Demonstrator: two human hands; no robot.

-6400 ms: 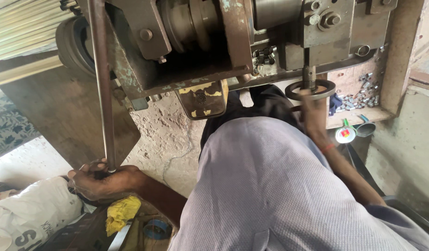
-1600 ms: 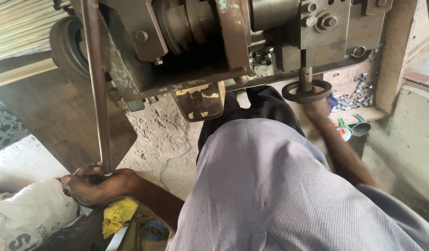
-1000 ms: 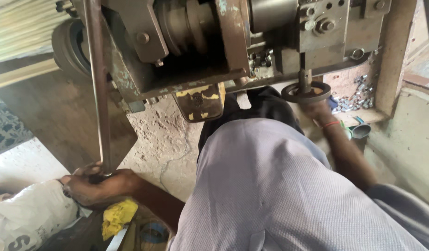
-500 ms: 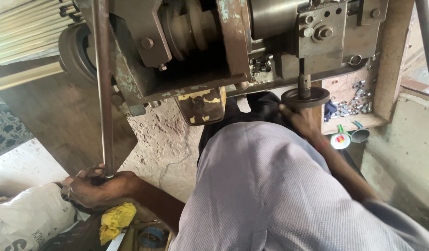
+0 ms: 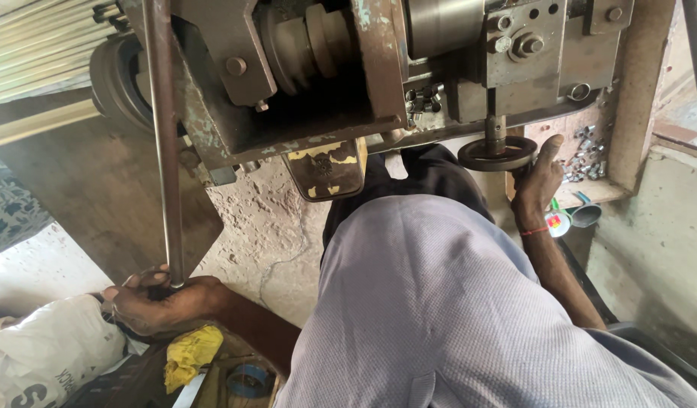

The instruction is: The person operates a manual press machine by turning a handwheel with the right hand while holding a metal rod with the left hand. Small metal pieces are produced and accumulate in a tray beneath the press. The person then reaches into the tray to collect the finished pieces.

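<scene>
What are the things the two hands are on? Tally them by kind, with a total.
Hands: 2, left hand and right hand
Long metal rod, lower end gripped by the left hand: 1
Small round handwheel under the machine, touched by the right hand: 1
Total: 4

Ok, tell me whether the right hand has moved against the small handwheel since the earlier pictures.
Yes. The right hand was under the handwheel; it has shifted to the wheel's right edge, fingers up beside the rim.

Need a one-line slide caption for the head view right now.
Left hand grips the lower end of a long metal rod; right hand rests on the machine's small handwheel.
</scene>
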